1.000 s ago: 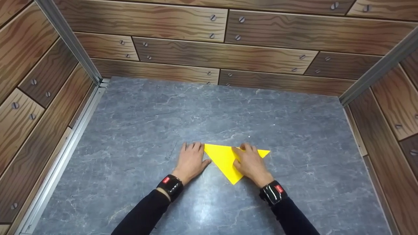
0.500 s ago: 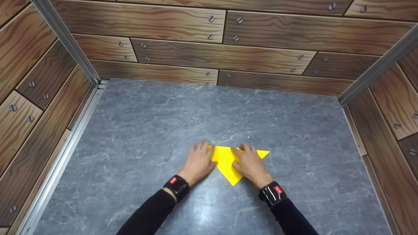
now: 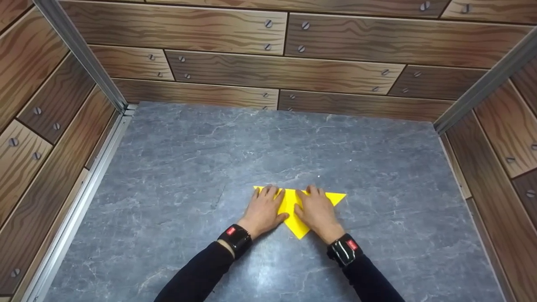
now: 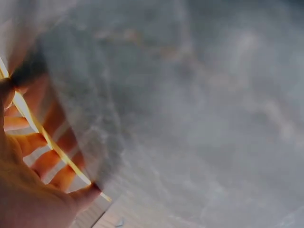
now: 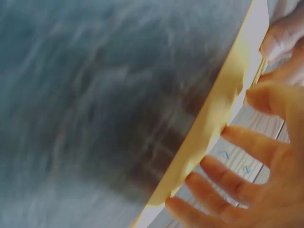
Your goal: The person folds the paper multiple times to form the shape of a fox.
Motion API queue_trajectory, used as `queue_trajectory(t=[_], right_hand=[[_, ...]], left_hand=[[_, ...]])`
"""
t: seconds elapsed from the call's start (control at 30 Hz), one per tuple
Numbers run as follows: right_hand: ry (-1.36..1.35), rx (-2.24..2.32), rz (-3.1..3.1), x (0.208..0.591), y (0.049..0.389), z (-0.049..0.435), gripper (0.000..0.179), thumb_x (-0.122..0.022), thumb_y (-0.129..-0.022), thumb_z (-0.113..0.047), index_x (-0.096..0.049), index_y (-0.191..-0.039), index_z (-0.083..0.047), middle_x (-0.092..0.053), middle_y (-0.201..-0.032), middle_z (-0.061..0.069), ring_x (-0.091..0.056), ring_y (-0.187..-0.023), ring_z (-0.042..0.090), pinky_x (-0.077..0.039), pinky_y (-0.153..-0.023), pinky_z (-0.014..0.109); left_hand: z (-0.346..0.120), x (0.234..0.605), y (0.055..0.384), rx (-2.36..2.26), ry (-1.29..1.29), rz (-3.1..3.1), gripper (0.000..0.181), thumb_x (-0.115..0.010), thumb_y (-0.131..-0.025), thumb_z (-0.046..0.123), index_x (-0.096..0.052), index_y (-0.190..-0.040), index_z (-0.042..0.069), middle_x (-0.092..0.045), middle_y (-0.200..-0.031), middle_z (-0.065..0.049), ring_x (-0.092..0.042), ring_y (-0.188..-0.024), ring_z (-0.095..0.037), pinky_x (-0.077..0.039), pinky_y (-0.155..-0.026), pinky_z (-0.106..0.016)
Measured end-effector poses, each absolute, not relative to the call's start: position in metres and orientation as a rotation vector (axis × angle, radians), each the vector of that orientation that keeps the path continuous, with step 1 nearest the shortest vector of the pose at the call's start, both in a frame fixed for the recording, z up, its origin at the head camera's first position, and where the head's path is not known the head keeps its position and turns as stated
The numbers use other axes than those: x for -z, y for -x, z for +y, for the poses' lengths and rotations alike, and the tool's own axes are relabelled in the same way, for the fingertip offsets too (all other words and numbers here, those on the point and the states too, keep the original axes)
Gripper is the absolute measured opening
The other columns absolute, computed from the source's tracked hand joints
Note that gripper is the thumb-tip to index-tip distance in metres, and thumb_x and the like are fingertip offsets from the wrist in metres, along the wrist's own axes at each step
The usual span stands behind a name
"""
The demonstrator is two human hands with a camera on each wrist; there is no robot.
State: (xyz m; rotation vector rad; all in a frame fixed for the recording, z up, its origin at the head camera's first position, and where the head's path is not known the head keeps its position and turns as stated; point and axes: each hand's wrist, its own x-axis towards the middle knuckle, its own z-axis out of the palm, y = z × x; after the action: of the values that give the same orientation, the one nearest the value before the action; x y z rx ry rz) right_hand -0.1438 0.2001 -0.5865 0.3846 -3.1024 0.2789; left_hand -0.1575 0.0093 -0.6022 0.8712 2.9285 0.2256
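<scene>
Head view | Seen on the gray, white-veined tabletop (image 3: 188,167): a smooth, bright yellow triangular sheet (image 3: 298,227), tapering toward the camera | Touched by left hand (image 3: 263,213) and right hand (image 3: 318,212), with fingers spread apart | Backed by wood-grain plank panels (image 3: 235,69)

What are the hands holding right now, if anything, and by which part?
Nothing is gripped: the left hand and right hand just rest on the yellow paper, either side of its middle, toward its long far edge.
</scene>
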Motion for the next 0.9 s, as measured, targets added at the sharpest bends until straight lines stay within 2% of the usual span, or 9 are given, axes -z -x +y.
queue_trajectory(t=[0.1,0.3,0.73,0.9], right_hand=[[-0.409,-0.259,-3.036,0.590,0.142,0.195,0.044,-0.069,-0.095,-0.027,-0.070,-0.132,-0.004,-0.060,-0.118,0.023,-0.059,-0.102,0.040,-0.055,-0.079,0.050],[-0.431,-0.270,-2.968,0.594,0.142,0.191,0.043,-0.068,-0.094,-0.026,-0.070,-0.135,-0.011,-0.060,-0.117,0.022,-0.059,-0.102,0.040,-0.057,-0.072,0.051],[-0.368,-0.426,-3.003,0.590,0.140,0.215,0.037,-0.064,-0.094,-0.012,-0.071,-0.130,-0.002,-0.060,-0.114,0.021,-0.058,-0.102,0.039,-0.052,-0.088,0.051],[-0.352,-0.456,-2.994,0.590,0.139,0.225,0.036,-0.064,-0.093,-0.009,-0.072,-0.127,0.000,-0.059,-0.109,0.020,-0.058,-0.097,0.039,-0.052,-0.085,0.051]], left_hand=[[0.011,0.599,0.158,-0.233,-0.863,2.912,0.074,-0.059,-0.099,0.057,-0.047,-0.155,0.010,-0.046,-0.154,-0.014,-0.044,-0.143,-0.035,-0.034,-0.117,-0.060],[0.011,0.597,0.158,-0.230,-0.865,2.911,0.074,-0.059,-0.099,0.058,-0.048,-0.155,0.010,-0.047,-0.153,-0.014,-0.044,-0.142,-0.035,-0.034,-0.117,-0.060],[0.010,0.595,0.159,-0.248,-0.838,2.885,0.073,-0.061,-0.099,0.055,-0.046,-0.156,0.011,-0.046,-0.153,-0.013,-0.043,-0.142,-0.035,-0.033,-0.118,-0.059],[0.009,0.594,0.158,-0.283,-0.839,2.877,0.073,-0.061,-0.099,0.054,-0.046,-0.156,0.010,-0.046,-0.153,-0.014,-0.043,-0.143,-0.034,-0.031,-0.119,-0.059]])
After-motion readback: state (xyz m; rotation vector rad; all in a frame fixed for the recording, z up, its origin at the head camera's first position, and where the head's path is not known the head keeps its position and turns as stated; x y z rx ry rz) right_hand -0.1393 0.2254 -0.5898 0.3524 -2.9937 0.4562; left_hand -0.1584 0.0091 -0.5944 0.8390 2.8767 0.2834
